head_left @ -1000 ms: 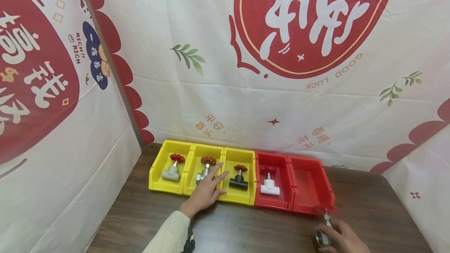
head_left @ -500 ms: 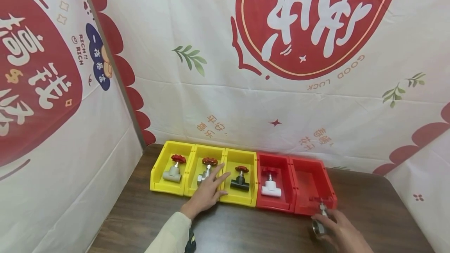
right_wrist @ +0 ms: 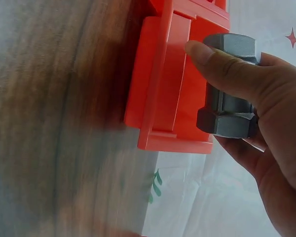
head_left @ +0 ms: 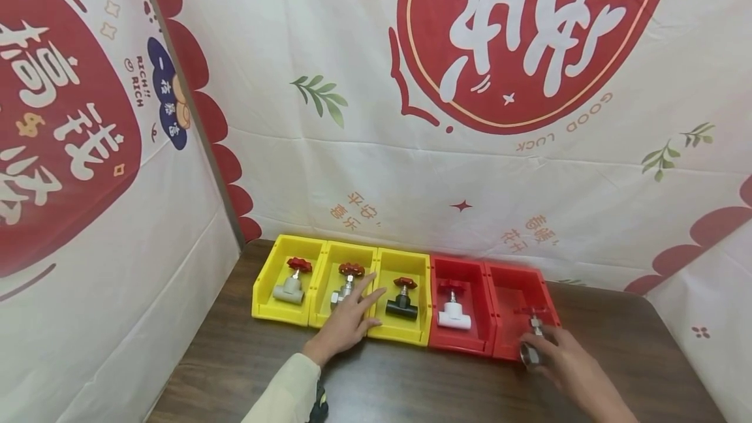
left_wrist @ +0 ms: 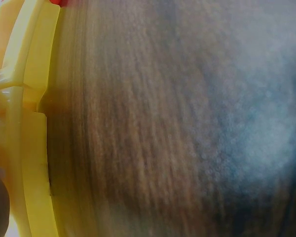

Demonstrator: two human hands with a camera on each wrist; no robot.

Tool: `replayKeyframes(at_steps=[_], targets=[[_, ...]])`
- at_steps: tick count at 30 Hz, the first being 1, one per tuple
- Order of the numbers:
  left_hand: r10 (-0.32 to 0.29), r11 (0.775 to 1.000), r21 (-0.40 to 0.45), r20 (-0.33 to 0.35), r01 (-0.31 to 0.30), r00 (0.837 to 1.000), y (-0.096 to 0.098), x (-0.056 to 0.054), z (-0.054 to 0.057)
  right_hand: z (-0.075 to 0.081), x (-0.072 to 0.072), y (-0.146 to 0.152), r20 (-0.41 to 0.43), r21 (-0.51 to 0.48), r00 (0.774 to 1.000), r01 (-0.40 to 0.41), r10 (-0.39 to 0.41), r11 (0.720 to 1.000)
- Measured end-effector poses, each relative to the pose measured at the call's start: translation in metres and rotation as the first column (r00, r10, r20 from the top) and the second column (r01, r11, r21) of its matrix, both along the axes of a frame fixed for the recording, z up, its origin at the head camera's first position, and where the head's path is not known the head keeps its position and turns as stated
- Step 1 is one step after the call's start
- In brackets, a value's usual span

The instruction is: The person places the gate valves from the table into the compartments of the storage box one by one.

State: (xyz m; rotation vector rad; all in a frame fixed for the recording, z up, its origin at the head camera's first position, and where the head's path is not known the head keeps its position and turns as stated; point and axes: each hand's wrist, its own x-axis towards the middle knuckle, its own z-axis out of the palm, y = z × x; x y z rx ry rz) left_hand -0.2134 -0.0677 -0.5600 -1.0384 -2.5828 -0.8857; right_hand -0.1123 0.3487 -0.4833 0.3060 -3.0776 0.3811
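My right hand (head_left: 558, 354) grips a metal valve (right_wrist: 229, 108) by its hex-ended body, thumb across the near side. In the head view its red handwheel points away from me, over the rightmost red bin (head_left: 510, 292). My left hand (head_left: 346, 325) lies with fingers spread at the front of the middle and third yellow bins (head_left: 384, 333). Just beyond its fingers is a silver valve with a red handwheel (head_left: 351, 269). The third yellow bin holds a black valve (head_left: 402, 306). In the left wrist view only a sliver of the left hand shows at the edge.
A grey valve (head_left: 288, 289) lies in the leftmost yellow bin (head_left: 261, 305). A white valve (head_left: 454, 316) lies in the left red bin (head_left: 461, 343). All bins stand side by side on the wooden table (head_left: 399, 384), close before a printed cloth wall (head_left: 376, 168).
My right hand has moved forward and slightly left with the metal valve, from in front of the rightmost red bin to over it. The left hand has stayed in place at the yellow bins.
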Motion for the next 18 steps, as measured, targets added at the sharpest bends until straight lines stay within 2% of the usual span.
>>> replayKeyframes(at_steps=[10, 18], targets=[[-0.005, 1.0, 0.0, -0.04, 0.005, 0.999, 0.0, -0.002, -0.002, 0.001, -0.026, -0.002, -0.01, 0.039, 1.0, -0.011, 0.012, 0.999], [0.007, 1.0, -0.013, -0.017, -0.007, 1.0, 0.0, -0.001, -0.002, -0.006, -0.043, 0.0, 0.022, 0.036, 1.0, 0.016, -0.017, 0.999]])
